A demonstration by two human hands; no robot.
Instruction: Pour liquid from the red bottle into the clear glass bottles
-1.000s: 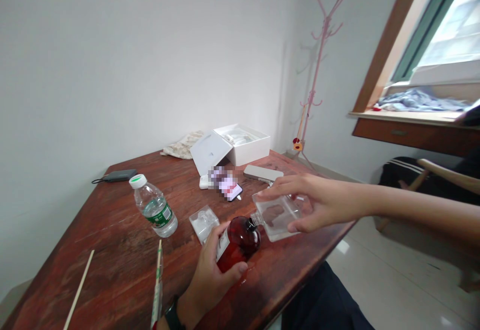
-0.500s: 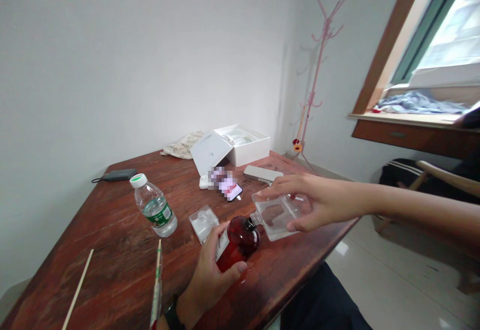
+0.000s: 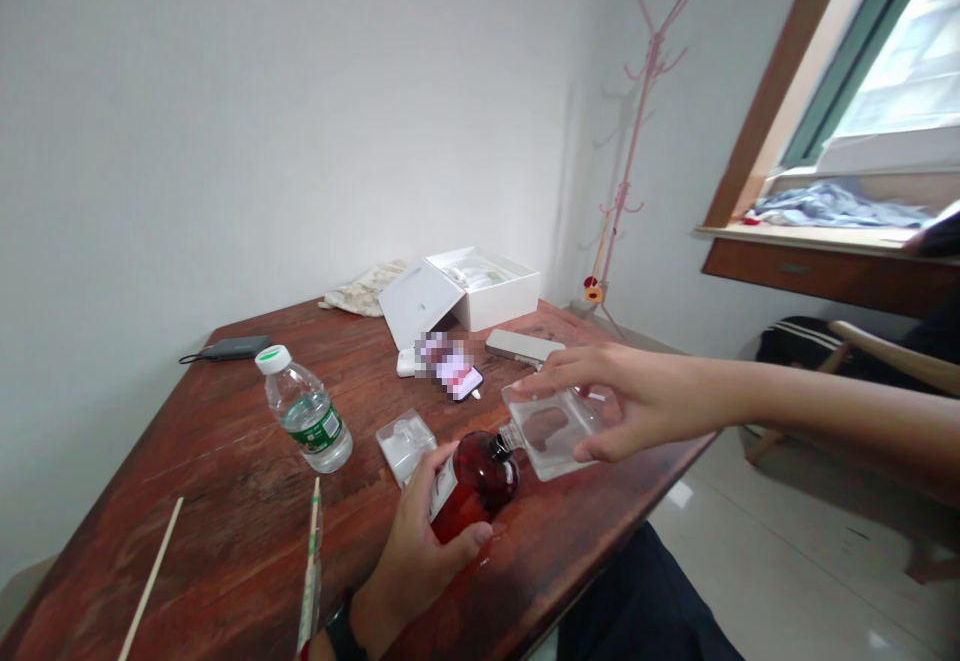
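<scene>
My left hand (image 3: pixel 420 551) is wrapped around a dark red-brown bottle (image 3: pixel 480 486) with a pale label, tilted with its neck toward the right. In my right hand (image 3: pixel 607 396) is a clear, square-sided bottle (image 3: pixel 551 436), tipped so that its threaded neck meets the mouth of the red-brown one. Whether liquid passes between them I cannot tell. Just beyond my left fingers lies a clear plastic case (image 3: pixel 405 441) with something transparent in it.
A water bottle (image 3: pixel 309 421) with a green label stands left on the wooden table (image 3: pixel 225 461). Nearby are a bare chopstick (image 3: pixel 154 571) and a wrapped pair of chopsticks (image 3: pixel 311 561). Farther back lie a phone (image 3: pixel 459 376), a grey-white slab (image 3: pixel 525 346) and an open white box (image 3: pixel 502 301).
Both hands keep the two bottles neck to neck in nearly the same pose. The whole view has shifted very slightly.
</scene>
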